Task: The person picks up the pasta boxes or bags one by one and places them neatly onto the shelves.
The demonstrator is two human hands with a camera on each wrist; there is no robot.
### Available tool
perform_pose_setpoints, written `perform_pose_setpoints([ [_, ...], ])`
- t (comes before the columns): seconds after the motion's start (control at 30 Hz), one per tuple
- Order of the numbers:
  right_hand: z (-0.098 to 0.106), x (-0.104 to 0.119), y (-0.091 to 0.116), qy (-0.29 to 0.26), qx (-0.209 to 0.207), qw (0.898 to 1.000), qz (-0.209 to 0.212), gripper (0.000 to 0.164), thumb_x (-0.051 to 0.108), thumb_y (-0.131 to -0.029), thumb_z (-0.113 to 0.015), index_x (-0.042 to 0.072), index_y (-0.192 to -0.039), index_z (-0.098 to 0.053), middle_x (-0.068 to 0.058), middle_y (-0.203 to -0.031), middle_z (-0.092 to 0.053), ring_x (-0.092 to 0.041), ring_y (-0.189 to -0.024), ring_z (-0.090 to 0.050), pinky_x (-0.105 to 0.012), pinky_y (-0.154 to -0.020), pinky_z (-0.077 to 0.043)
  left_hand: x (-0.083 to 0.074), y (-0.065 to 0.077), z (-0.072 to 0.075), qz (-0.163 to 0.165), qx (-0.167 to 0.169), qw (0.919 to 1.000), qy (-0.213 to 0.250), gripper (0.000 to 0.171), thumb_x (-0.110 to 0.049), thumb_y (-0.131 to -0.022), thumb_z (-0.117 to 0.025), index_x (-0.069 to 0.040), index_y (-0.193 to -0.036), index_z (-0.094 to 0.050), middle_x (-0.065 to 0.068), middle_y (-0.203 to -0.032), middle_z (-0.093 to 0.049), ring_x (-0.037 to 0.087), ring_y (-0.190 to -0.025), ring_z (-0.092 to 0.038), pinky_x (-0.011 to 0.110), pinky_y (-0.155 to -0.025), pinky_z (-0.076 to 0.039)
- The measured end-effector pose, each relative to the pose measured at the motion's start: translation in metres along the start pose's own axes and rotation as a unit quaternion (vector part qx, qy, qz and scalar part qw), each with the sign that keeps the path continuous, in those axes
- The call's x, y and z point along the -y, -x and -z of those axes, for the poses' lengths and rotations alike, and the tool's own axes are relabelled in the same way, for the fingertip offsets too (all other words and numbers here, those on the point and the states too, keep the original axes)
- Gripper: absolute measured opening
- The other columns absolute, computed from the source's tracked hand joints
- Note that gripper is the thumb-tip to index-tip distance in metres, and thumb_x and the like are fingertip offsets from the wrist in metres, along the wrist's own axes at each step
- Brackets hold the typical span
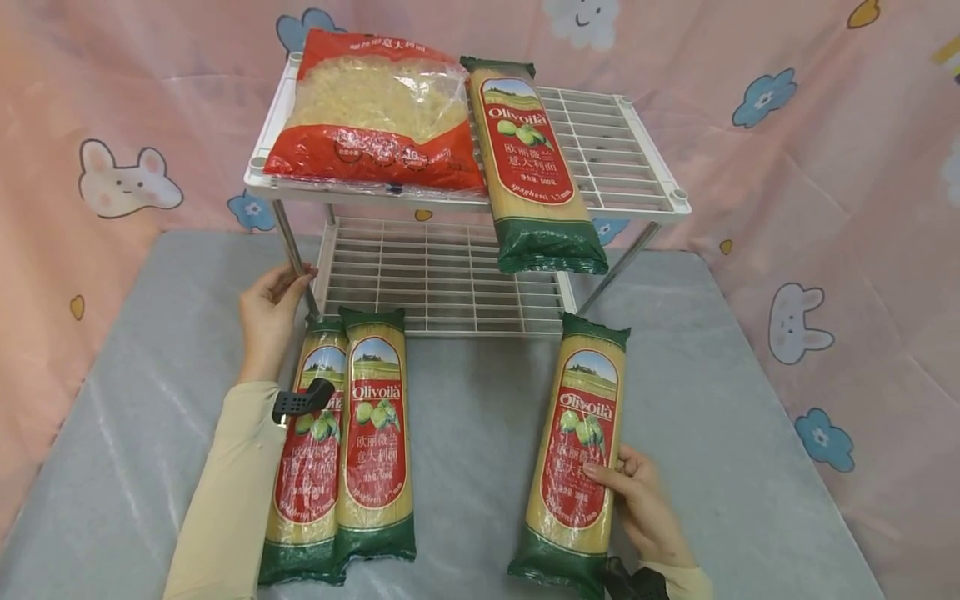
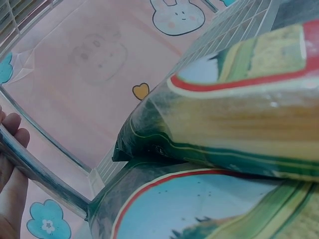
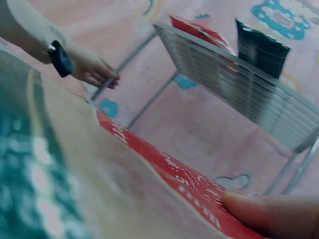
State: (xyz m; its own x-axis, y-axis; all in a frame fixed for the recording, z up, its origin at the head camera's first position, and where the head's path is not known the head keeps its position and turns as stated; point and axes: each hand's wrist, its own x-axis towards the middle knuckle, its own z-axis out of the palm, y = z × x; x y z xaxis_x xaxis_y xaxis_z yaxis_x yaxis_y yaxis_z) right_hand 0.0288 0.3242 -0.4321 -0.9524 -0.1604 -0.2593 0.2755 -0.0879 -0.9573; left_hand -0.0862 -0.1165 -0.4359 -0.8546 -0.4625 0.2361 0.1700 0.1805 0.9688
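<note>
My right hand grips a pack of spaghetti by its right edge, thumb on the red label and the other fingers mostly hidden. In the right wrist view this pack fills the lower left, with my thumb at its edge. At the rack's front left, my left hand holds a metal post of the white two-tier rack. Just below that hand, two more spaghetti packs lie side by side, the right one overlapping the left. My left wrist partly covers the left pack.
On the top shelf lies a red and clear bag of pasta. Beside it another spaghetti pack juts over the front edge. The lower shelf shows bare slats. A grey cloth covers the table; a pink patterned curtain hangs behind.
</note>
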Motion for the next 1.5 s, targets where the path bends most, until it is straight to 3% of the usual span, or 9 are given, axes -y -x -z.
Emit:
perform_pose_setpoints([
  [0.23, 0.022, 0.011, 0.011, 0.007, -0.043, 0.999, 0.004, 0.027, -0.003, -0.093, -0.051, 0.018, -0.104, -0.065, -0.003, -0.092, -0.072, -0.016, -0.079, -0.068, -0.031, -0.068, -0.057, -0.001, 0.0, 0.0, 0.0, -0.002, 1.0, -0.009, 0.026, -0.012, -0.094, -0.06, 0.004, -0.114, -0.064, 0.013, -0.11, -0.068, 0.003, -0.098, -0.062, 0.03, -0.095, -0.047],
  [0.67, 0.05, 0.04, 0.012, -0.021, -0.043, 0.998, 0.037, 0.03, -0.001, -0.097, -0.046, 0.019, -0.11, -0.065, 0.001, -0.1, -0.069, -0.012, -0.09, -0.064, -0.028, -0.075, -0.053, 0.0, 0.001, 0.001, 0.001, 0.003, 1.0, -0.007, 0.026, -0.014, -0.094, -0.059, 0.002, -0.114, -0.064, 0.017, -0.113, -0.066, 0.004, -0.1, -0.062, 0.03, -0.097, -0.045],
  [1.03, 0.054, 0.076, 0.006, -0.034, -0.052, 0.996, 0.059, 0.026, 0.003, -0.097, -0.049, 0.018, -0.111, -0.064, 0.004, -0.103, -0.069, -0.01, -0.093, -0.063, -0.026, -0.078, -0.052, 0.001, 0.001, 0.001, 0.002, 0.002, 1.0, -0.009, 0.026, -0.014, -0.094, -0.06, 0.002, -0.114, -0.065, 0.016, -0.112, -0.066, 0.003, -0.099, -0.062, 0.03, -0.096, -0.046],
  [1.5, 0.049, 0.137, 0.001, -0.051, 0.0, 0.99, 0.135, 0.033, -0.004, -0.096, -0.044, 0.006, -0.122, -0.061, -0.004, -0.112, -0.066, -0.014, -0.1, -0.061, -0.029, -0.08, -0.053, -0.002, 0.002, 0.0, -0.004, 0.0, 0.9999, -0.016, 0.027, -0.015, -0.094, -0.06, 0.002, -0.114, -0.065, 0.016, -0.112, -0.066, 0.002, -0.098, -0.062, 0.031, -0.096, -0.046],
])
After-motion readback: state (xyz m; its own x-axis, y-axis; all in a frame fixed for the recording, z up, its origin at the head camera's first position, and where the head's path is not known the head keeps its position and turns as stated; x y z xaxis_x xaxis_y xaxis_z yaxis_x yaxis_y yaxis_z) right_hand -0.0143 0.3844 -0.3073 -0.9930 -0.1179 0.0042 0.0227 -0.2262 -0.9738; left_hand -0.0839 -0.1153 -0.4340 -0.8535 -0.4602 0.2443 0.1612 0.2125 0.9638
